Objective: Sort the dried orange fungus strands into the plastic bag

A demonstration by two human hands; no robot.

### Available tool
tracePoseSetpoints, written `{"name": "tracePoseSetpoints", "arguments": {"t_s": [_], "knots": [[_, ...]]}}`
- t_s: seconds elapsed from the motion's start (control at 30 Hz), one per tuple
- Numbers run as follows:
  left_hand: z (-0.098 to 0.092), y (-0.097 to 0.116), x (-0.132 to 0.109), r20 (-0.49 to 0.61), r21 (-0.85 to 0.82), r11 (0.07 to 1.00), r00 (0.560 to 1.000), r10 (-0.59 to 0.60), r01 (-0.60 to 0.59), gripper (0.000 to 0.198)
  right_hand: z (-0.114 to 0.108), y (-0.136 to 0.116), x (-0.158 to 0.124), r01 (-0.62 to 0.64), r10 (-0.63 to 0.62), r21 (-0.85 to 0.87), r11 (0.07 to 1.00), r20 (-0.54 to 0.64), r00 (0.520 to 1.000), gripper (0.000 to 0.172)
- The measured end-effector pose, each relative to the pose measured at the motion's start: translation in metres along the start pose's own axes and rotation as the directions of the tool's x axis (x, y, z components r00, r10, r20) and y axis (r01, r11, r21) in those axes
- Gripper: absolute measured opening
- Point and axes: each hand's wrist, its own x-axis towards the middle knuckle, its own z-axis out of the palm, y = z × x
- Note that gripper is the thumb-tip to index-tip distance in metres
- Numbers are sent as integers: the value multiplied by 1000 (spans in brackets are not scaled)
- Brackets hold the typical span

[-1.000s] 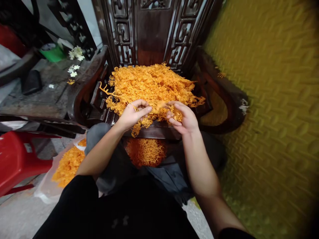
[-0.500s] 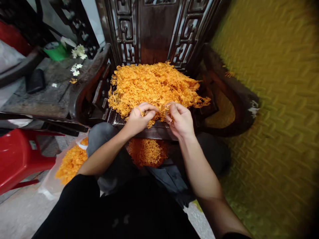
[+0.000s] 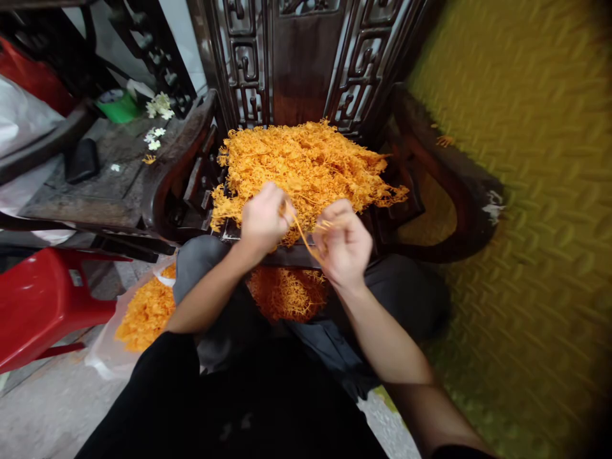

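Two hands mid-frame: left hand (image 3: 265, 220) and right hand (image 3: 344, 245), blurred, fingers curled and apparently pinching an orange strand (image 3: 303, 234) drawn slantwise between them. This piece looks unfinished, still in hand. Large orange heap (image 3: 296, 159) just above; more orange pieces (image 3: 147, 313), lower left. Which pile is done, which left: cannot tell.

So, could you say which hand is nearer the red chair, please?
Left: the left hand is right of the red chair; the right hand is farther right.
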Motion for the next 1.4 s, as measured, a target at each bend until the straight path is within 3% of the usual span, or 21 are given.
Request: {"name": "tracePoseSetpoints", "arguments": {"t_s": [0.07,0.13,0.23,0.3,0.37,0.5,0.57,0.7,0.8,0.9,0.97,1.03,1.1,1.27,1.33,1.4], "knots": [[-17,-10,8,84,-112,982,986,-146,155,14,-5,-21,3,42,-43,163,986,-2,999,38],[-39,-9,13,309,-278,925,936,-170,260,15,-13,-33,11,40,-33,254,966,-32,999,32],[-64,8,12,595,-428,858,803,31,284,12,-26,-26,26,-150,185,325,934,-79,980,24],[-72,19,10,693,-495,823,699,179,279,16,-34,-12,33,-298,357,428,853,-64,932,23],[-71,22,7,735,-515,794,643,215,323,20,-40,2,36,-361,435,531,766,-16,900,21],[-56,13,5,698,-515,674,715,-29,530,27,-41,19,33,-405,468,589,699,52,882,17],[-47,7,5,684,-496,629,715,-142,599,28,-38,24,31,-476,521,559,679,91,849,10],[-35,0,6,670,-436,646,705,-233,627,31,-28,33,27,-612,608,377,695,145,780,27],[-29,-1,6,638,-426,670,727,-254,608,31,-20,37,23,-549,537,88,831,131,833,29],[-25,1,4,563,-398,743,783,-266,538,30,-14,35,19,-366,397,-187,912,172,902,24],[-23,5,2,441,-346,829,856,-269,439,26,-12,33,16,-293,342,-244,924,189,921,23],[-22,11,-1,307,-297,895,921,-241,333,24,-10,31,15,-298,348,-243,923,199,916,24],[-19,16,-4,245,-267,931,952,-184,248,22,-9,31,15,-337,389,-246,909,206,898,25],[-7,7,-6,245,-226,959,963,-116,173,18,-4,28,13,-317,415,-387,866,202,887,36],[-9,-8,2,108,-246,943,973,-202,223,18,-3,23,11,-279,397,-415,866,230,889,37],[-18,-25,13,-118,-283,919,941,-318,275,21,-4,18,8,-264,398,-404,876,296,868,36]]}}
